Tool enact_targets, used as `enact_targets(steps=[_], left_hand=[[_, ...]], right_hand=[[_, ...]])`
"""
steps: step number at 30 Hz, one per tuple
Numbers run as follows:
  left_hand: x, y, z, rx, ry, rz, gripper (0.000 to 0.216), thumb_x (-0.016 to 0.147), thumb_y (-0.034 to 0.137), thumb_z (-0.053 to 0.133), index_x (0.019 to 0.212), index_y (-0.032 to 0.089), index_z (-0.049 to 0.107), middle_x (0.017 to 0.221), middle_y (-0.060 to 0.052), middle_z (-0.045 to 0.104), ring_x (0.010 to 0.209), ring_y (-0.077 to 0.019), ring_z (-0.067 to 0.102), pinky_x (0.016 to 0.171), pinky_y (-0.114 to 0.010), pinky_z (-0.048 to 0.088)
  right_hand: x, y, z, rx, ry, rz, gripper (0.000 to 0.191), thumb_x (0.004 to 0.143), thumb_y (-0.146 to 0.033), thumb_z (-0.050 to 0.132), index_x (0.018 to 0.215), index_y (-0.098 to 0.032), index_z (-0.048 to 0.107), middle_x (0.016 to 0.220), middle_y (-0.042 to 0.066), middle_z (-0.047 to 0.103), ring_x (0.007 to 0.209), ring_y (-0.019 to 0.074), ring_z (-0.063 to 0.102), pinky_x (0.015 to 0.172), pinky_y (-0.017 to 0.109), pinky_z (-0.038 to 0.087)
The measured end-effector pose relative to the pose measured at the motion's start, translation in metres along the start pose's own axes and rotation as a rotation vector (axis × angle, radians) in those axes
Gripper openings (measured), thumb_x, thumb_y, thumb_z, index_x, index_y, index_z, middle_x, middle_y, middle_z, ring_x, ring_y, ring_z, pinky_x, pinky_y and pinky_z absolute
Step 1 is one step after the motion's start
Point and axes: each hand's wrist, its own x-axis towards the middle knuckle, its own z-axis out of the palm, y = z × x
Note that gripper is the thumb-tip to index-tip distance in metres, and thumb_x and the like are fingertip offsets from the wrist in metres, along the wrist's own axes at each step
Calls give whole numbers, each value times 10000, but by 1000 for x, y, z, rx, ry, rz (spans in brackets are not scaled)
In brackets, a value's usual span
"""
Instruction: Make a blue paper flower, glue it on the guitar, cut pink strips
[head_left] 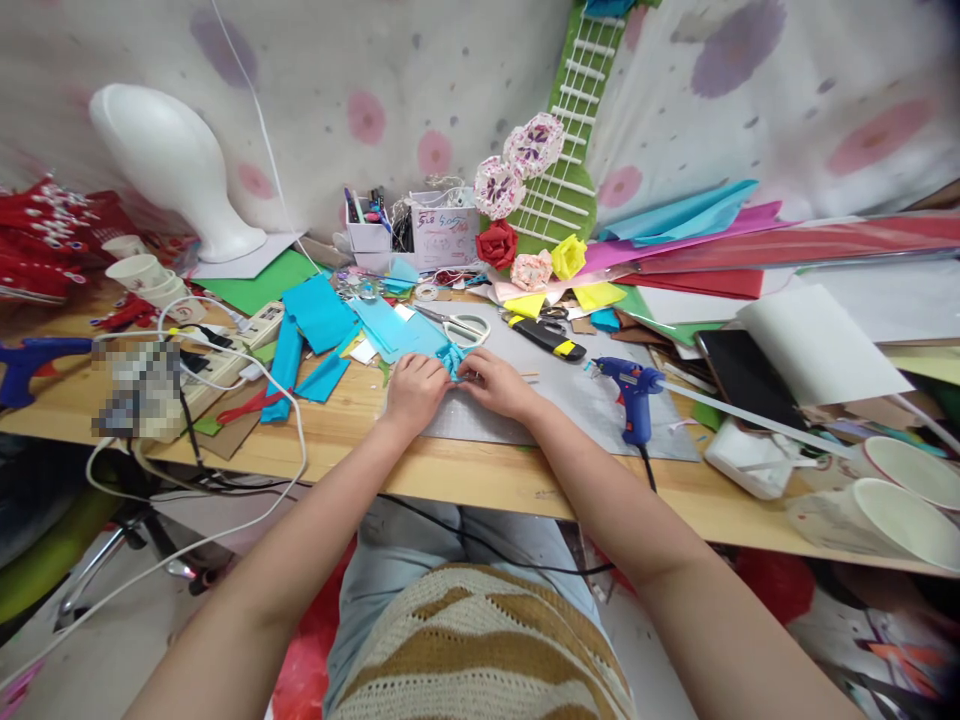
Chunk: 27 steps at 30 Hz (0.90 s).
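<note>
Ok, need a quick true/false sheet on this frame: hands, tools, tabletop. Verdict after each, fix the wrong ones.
1. The left hand and right hand meet at some crumpled blue paper. True.
2. The right hand grips the scissors. False: they lie just beyond the hands.
3. The black-and-yellow cutter lies beyond the right hand. True.
4. Only one glue gun is in view. False: a far-left glue gun and a nearer glue gun, right of the hands, both show.
5. The white head form stands at the back right. False: back left.
</note>
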Motion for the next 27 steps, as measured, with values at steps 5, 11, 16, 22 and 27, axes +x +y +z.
enact_targets(steps=[5,11,16,22,27], left_hand=[[0,-2,1,20,-39,34,240,861,333,507,700,207,633,680,-27,607,737,-181,500,768,-347,332],[-3,0,0,7,-50,-28,198,827,372,548,774,217,660,786,-48,626,816,-205,493,796,-371,328],[-4,4,-1,-2,-38,-97,138,805,313,564,853,247,675,844,-64,580,852,-225,459,756,-368,340],[-2,7,-2,30,-71,-109,125,775,303,587,836,232,669,885,-86,550,893,-245,439,812,-404,336],[-1,9,-2,75,24,-110,95,781,282,590,803,221,659,904,-80,578,903,-235,453,852,-396,330]], right_hand=[[1,3,0,-9,-9,17,74,747,-123,598,781,-171,553,838,24,521,736,123,501,689,237,409],[2,5,0,6,13,34,86,744,-95,589,727,-172,553,796,19,535,727,129,506,693,244,404],[1,6,-1,-6,27,50,79,745,-97,597,732,-169,567,793,19,544,734,131,511,689,241,402],[1,9,-3,-11,10,60,75,743,-95,604,744,-169,586,791,16,558,745,129,522,694,237,402],[2,9,-5,-2,7,67,56,761,-117,592,748,-171,597,791,19,569,745,129,530,709,242,406]])
